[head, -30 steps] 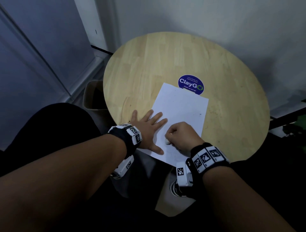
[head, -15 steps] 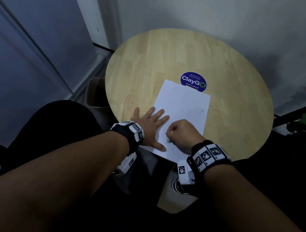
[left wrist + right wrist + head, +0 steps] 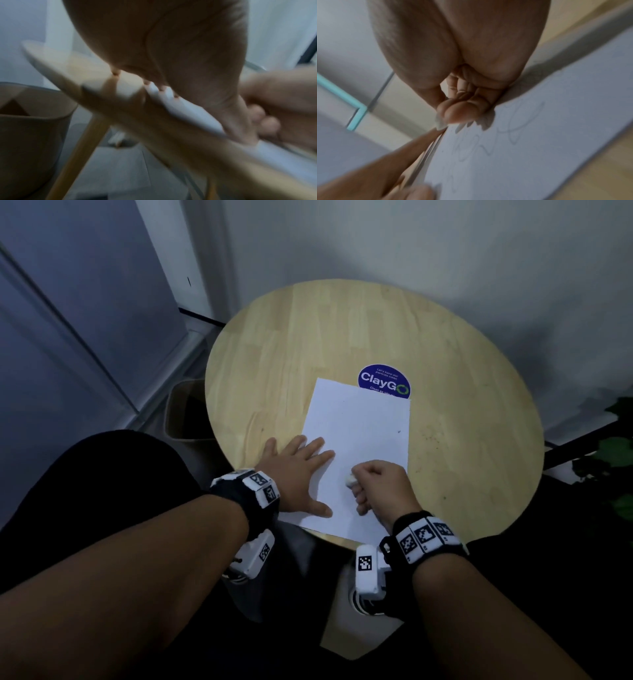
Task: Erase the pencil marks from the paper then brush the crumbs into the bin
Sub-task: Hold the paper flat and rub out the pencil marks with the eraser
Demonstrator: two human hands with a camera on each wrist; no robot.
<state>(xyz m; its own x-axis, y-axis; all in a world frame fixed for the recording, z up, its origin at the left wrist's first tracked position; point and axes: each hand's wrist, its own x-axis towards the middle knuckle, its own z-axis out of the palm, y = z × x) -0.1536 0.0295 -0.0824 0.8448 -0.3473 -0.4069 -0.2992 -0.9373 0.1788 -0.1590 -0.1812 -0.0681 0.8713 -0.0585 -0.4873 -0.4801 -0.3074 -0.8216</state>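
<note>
A: From the head view, where's the paper [image 3: 359,446]?

B: On the round table [image 3: 274,354], its far edge over a blue sticker [image 3: 383,380]. The left hand [image 3: 294,474] presses it flat, fingers spread. The right hand [image 3: 380,484] is curled around a white eraser [image 3: 350,481].

A: Left wrist view?

B: Blurred: the palm on the sheet, a brown bin [image 3: 32,121] beside the table.

A: Right wrist?

B: Curled fingers [image 3: 462,112] touching the sheet; faint pencil marks [image 3: 513,135] beyond them.
</note>
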